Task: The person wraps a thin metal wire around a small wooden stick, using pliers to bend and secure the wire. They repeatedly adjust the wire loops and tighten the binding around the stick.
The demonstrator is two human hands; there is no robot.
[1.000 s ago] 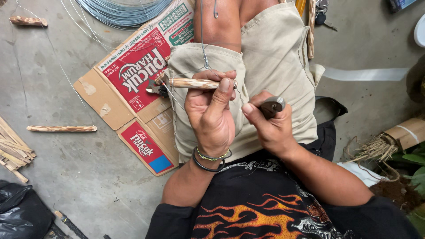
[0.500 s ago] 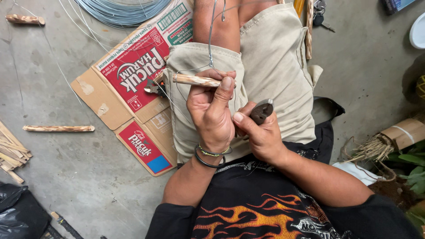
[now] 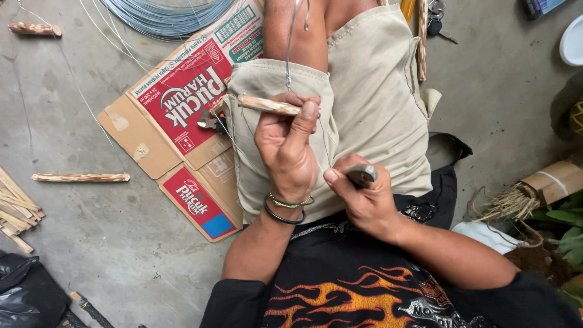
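My left hand [image 3: 285, 146] is closed around a short wooden stick [image 3: 267, 104], held level over my left thigh in beige shorts [image 3: 376, 103]. A thin wire [image 3: 290, 48] rises from the stick toward the top edge. My right hand [image 3: 361, 200] sits lower, just right of the left wrist, gripping a small dark grey tool [image 3: 362, 175] whose working end is hidden by the fingers. A fine strand of wire runs between the two hands.
A flattened red and brown cardboard box [image 3: 182, 115] lies on the concrete floor at left, small pliers [image 3: 212, 121] on it. A wire coil [image 3: 164, 15] lies at top, loose sticks [image 3: 80, 177] and a stick bundle [image 3: 15, 209] at left, a plant [image 3: 546, 200] at right.
My right hand with the dark tool has drawn back toward my body and slightly left. The left hand keeps the stick in nearly the same place.
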